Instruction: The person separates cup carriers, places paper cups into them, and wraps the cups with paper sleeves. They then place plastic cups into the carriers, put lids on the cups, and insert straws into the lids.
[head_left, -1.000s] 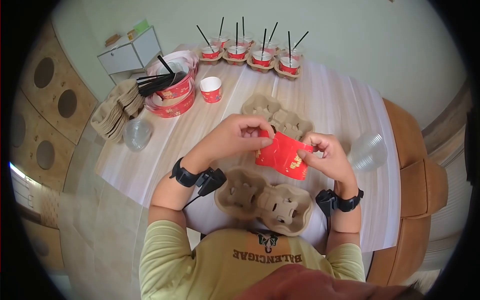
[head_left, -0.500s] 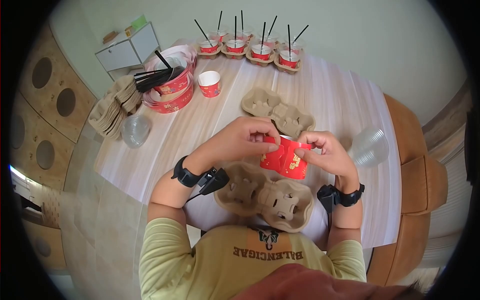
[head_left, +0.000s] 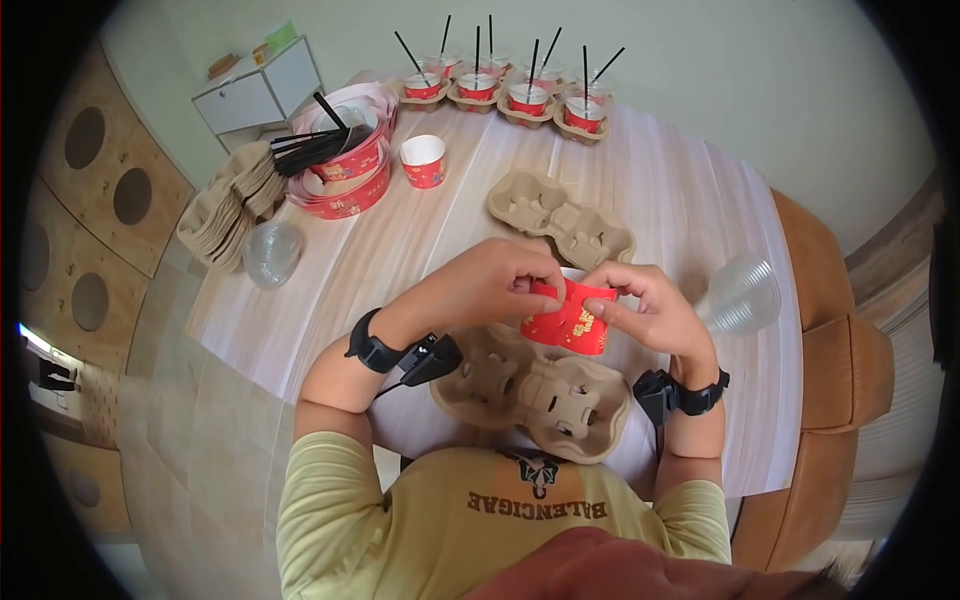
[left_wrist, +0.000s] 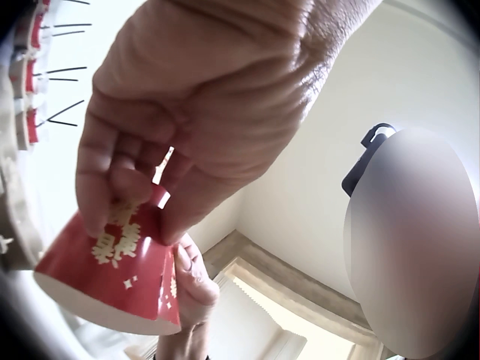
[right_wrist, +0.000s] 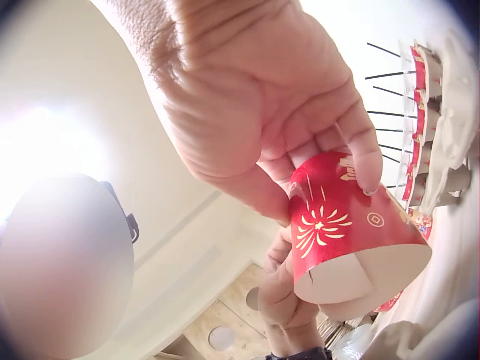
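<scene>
Both hands hold a red paper cup sleeve (head_left: pixel 572 328) with gold print, above a brown pulp cup carrier (head_left: pixel 578 405) near the person's body. The left hand (head_left: pixel 498 280) pinches one side of the sleeve between thumb and fingers. On the other side, the right hand (head_left: pixel 645 308) grips it, thumb on the front. In the right wrist view the sleeve (right_wrist: pixel 341 217) is curved into a tapered ring, its white inside showing at the wide lower edge. A lengthwise edge shows beside the print on the sleeve (left_wrist: pixel 124 274) in the left wrist view.
A second carrier (head_left: pixel 535 205) lies just beyond the hands. Red cups with black straws stand in carriers (head_left: pixel 527 112) at the back. At left are a lone cup (head_left: pixel 424 168), red sleeve strips (head_left: pixel 345 198), straws (head_left: pixel 310 153) and stacked carriers (head_left: pixel 220 220). Clear plastic cups (head_left: pixel 742 295) lie right.
The sleeve has gone from a flatter, creased shape to a rounder, narrower one as the hands drew closer together. Both hands have kept hold of it.
</scene>
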